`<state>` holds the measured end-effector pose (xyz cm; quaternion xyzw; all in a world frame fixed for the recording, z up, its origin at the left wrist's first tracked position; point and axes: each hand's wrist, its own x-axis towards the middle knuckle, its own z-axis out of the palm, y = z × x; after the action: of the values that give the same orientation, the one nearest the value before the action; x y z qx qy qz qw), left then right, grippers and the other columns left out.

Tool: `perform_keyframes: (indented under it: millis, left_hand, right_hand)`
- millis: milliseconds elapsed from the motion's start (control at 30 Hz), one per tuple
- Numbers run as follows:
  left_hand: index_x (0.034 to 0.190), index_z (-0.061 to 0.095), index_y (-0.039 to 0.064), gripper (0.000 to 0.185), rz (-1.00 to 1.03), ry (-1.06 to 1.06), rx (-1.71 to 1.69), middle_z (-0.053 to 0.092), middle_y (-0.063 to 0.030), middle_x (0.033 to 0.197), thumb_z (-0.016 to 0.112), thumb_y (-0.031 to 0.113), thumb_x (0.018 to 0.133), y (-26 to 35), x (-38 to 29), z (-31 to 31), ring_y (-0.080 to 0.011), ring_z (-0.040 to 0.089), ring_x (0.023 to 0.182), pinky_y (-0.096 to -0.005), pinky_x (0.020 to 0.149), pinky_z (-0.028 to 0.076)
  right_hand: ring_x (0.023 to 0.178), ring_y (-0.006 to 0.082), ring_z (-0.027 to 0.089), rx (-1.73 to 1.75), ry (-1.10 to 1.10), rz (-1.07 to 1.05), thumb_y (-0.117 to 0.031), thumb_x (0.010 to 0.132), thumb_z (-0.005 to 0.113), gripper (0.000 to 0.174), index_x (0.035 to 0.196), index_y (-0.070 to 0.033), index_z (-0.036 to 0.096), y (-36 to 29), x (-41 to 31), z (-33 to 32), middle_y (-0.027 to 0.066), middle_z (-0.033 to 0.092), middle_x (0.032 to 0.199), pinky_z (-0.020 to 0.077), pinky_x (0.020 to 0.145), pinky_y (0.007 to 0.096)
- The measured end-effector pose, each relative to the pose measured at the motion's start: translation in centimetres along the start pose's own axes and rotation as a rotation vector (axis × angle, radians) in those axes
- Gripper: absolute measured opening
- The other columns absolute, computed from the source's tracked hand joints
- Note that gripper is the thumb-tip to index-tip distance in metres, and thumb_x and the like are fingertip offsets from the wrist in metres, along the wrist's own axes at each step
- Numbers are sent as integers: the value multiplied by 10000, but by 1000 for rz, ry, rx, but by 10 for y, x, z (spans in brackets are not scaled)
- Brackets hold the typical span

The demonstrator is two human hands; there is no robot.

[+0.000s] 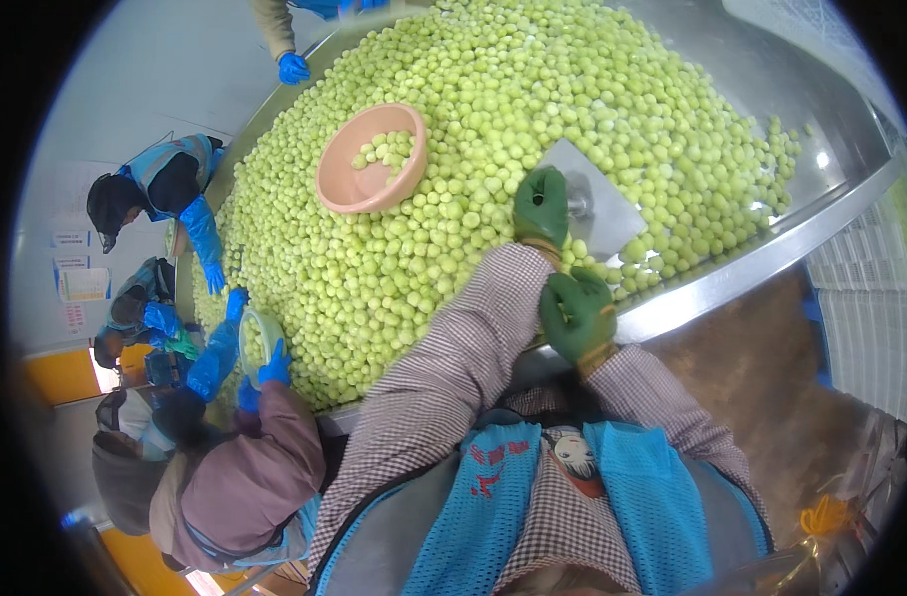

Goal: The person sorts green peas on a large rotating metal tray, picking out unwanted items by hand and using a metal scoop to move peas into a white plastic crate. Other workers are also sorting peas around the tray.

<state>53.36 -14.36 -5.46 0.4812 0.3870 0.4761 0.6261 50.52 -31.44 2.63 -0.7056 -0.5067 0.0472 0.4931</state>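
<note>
My left hand (541,208), in a green glove, is closed around the handle of a flat metal scoop (601,223). The scoop's plate lies on the heap of round pale-green fruits (394,276), to the right of that hand. A dark round end of the handle shows through my curled fingers. My right hand (578,316), also gloved in green, is just below the left wrist, over the table's near edge. Its fingers are bent close to the left cuff; whether they pinch anything is hidden.
A pink plastic bowl (371,160) with some fruits sits on the heap. The metal table's raised rim (751,257) curves along the right. Co-workers in blue gloves stand at the left; one holds a pale green basin (262,346). White crates (870,328) are stacked at the right.
</note>
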Motion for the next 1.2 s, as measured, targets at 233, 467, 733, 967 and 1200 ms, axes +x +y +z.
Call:
perform_keyframes:
  millis: [233,467,733,967,1200]
  left_hand:
    - [893,667,-36,435,-347,73,-127,660,-89,718,686,366,1058,68,18,34,-154,566,488,-318,419,440]
    - [972,709,-4,327,-142,-25,-155,700,-68,794,705,314,1047,27,4,25,-145,626,652,-315,598,532]
    - [1082,649,73,309,-468,-50,-147,640,-95,936,593,377,1064,1,32,37,-220,622,833,-469,562,516]
    - [783,520,183,306,-487,145,-781,416,5,608,597,320,1045,76,98,11,-178,484,607,-520,942,545]
    - [836,645,15,178,916,-618,627,584,-52,674,617,-30,1006,189,51,-64,-204,603,618,-371,624,569]
  right_hand:
    - [873,429,711,-11,132,31,-90,841,756,399,1230,-7,724,0,3,2,201,738,900,562,915,494]
    - [748,415,691,-91,79,-31,-72,830,735,238,1060,-7,741,-7,5,0,195,696,780,574,857,489]
    - [745,396,697,-123,97,-20,-106,872,702,348,1204,-1,719,1,3,1,184,712,817,575,889,493]
    - [839,381,738,2,62,-132,3,850,723,434,1282,-28,707,3,-5,-3,164,768,916,579,933,484]
    - [796,316,745,203,205,33,12,859,741,361,1219,2,735,-1,0,-12,120,782,875,570,917,456]
